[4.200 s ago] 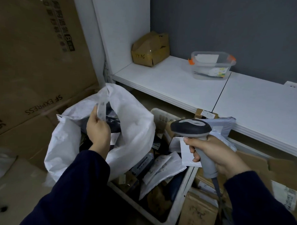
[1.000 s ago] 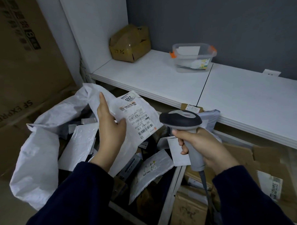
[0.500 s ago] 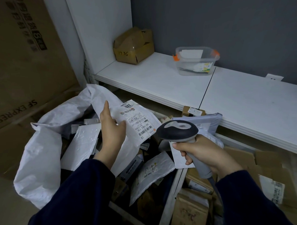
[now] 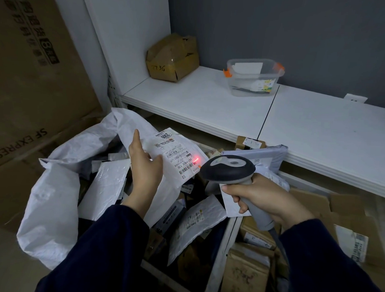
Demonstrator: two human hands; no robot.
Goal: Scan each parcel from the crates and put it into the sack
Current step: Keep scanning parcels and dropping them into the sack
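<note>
My left hand [image 4: 145,168] holds up a white poly-mailer parcel [image 4: 176,158], pinching it between thumb and fingers with its label facing me. My right hand [image 4: 261,198] grips a grey barcode scanner [image 4: 229,169] whose head points at the label. A red laser dot glows on the barcode just left of the scanner head. The open white sack [image 4: 54,195] lies at lower left with several parcels inside. A white crate [image 4: 218,256] full of mailers sits below my hands.
A second crate [image 4: 252,274] of brown cardboard parcels is at lower right. A white shelf [image 4: 210,107] behind carries a brown box [image 4: 172,57] and a clear plastic tub [image 4: 253,78]. Large cardboard cartons [image 4: 32,74] stand on the left.
The scanner has moved closer to the held parcel and its red laser now lights the label's barcode. My left hand keeps the parcel raised in about the same place.
</note>
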